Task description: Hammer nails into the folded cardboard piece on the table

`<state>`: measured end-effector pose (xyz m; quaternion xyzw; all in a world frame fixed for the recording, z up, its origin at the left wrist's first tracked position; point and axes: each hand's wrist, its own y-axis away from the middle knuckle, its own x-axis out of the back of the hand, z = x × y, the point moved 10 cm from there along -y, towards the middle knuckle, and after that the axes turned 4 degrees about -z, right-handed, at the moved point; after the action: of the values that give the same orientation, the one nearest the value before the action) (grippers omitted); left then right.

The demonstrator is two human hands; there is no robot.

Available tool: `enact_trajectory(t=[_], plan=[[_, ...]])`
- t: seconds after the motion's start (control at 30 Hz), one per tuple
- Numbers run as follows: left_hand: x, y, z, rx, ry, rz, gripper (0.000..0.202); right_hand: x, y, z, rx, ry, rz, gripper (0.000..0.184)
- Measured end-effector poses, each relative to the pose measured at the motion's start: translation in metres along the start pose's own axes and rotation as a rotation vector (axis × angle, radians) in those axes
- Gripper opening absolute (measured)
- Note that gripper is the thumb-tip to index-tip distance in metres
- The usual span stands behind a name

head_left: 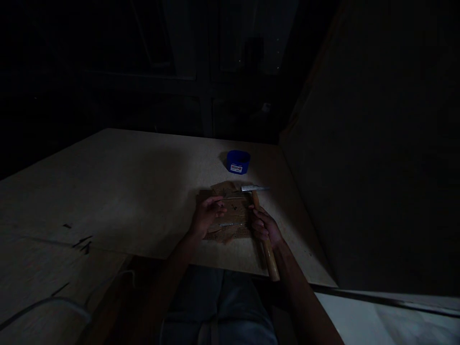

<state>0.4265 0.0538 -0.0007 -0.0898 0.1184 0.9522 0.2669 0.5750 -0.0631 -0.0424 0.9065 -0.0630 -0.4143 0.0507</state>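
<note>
My right hand is wrapped round the wooden handle of a hammer. Its metal head points away from me, over the right edge of a worn brown board. Over the board's left side hovers or rests my left hand, fingers curved and apart; I make out nothing held in it. Small dark bits lie on the board between my hands. Nearer to me, a thin greyish metal strip lies across it. The board's edges look ragged, and dim light hides fine detail.
Behind the board, a blue plastic container with a white label stands on the pale tabletop. A tall dark panel rises along the right. Thin dark pieces lie at left, near a pale cable.
</note>
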Motion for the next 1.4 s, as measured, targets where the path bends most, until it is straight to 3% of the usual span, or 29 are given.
enact_trajectory(t=[0.23, 0.37, 0.5, 0.77, 1.23, 1.4], plan=[[-0.018, -0.014, -0.002, -0.198, -0.416, -0.062, 0.023, -0.005, 0.0, 0.002, -0.006, 0.007, 0.002, 0.033], [-0.024, -0.015, -0.004, -0.298, -0.519, -0.112, 0.02, -0.006, 0.0, 0.003, -0.018, 0.003, 0.015, 0.033], [-0.027, -0.018, -0.012, -0.329, -0.554, -0.156, 0.021, -0.008, 0.001, 0.003, -0.034, 0.008, 0.02, 0.032], [-0.026, -0.014, -0.014, -0.372, -0.609, -0.131, 0.021, -0.009, 0.001, 0.003, -0.03, 0.015, 0.026, 0.033], [-0.027, -0.016, -0.018, -0.283, -0.533, -0.141, 0.023, -0.01, 0.001, 0.003, -0.039, 0.049, 0.036, 0.035], [-0.025, -0.018, -0.022, -0.29, -0.515, -0.13, 0.021, -0.012, 0.007, -0.002, 0.012, 0.153, 0.076, 0.038]])
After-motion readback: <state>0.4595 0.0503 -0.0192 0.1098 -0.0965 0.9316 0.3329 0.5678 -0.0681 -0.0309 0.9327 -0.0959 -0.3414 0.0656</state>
